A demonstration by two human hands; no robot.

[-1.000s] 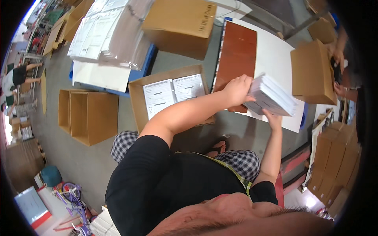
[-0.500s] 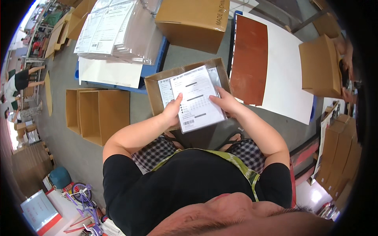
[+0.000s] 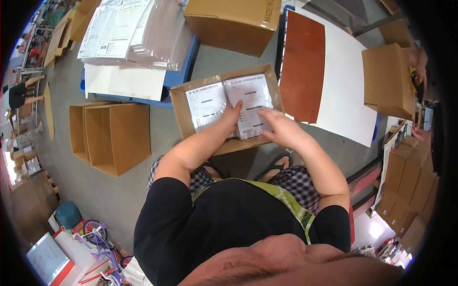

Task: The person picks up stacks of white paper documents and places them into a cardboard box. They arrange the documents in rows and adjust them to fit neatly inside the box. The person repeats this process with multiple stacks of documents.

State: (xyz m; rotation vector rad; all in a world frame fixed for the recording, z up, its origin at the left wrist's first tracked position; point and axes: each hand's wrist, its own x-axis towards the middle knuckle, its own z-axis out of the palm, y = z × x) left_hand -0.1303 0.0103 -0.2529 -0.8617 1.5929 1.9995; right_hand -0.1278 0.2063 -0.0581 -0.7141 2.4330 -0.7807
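An open cardboard box (image 3: 177, 102) stands on the floor in front of my knees. Two stacks of white printed packets lie side by side in it, the left stack (image 3: 206, 105) and the right stack (image 3: 252, 102). My left hand (image 3: 232, 116) lies flat on the seam between the two stacks, fingers together. On the near part of the right stack rests my right hand (image 3: 280, 127), fingers spread, pressing down. Neither hand grips anything.
A table with a white sheet (image 3: 346, 90) and a brown board (image 3: 303, 64) stands to the right. Further cardboard boxes: (image 3: 234, 21) behind, empty ones (image 3: 112, 136) at left, one (image 3: 389, 78) on the table. Clear-wrapped packets (image 3: 129, 31) lie on a blue pallet. Another person's hand (image 3: 420, 59) shows at the right edge.
Both hands brought a stack of white packets from the table over the box and set it down in the box's right half. They now rest on top of the stacks.
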